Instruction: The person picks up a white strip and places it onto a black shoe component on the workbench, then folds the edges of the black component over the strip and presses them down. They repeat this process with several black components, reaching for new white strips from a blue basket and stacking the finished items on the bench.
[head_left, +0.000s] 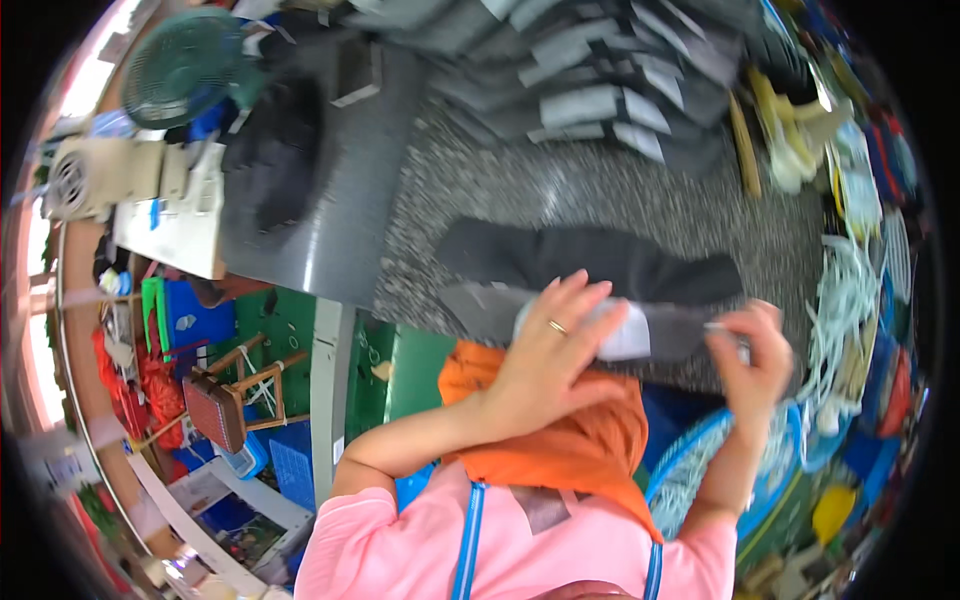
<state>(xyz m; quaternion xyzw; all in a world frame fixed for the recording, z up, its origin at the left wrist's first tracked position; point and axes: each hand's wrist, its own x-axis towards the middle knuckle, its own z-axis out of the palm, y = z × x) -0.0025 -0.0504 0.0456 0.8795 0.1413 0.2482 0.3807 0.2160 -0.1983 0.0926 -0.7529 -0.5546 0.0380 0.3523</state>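
A dark cloth piece [590,258] lies on the speckled grey table [430,190] in front of me. Along its near side runs a grey strip [680,332] bearing a white patch [630,338]. My left hand [555,350], with a ring on one finger, rests on the strip and partly covers the patch; its fingers are stretched out. At the strip's right end, my right hand [752,355] is closed with thumb and fingers in a pinch. Something small and pale shows at its fingertips, too blurred to name.
Overlapping grey cloth pieces with white patches [580,105] cover the table's far side. A wooden stick [745,145] lies to their right. Black cloth [270,160] sits at left. A blue-rimmed basket [800,430] of pale strips stands at my right, a stool [215,410] at lower left.
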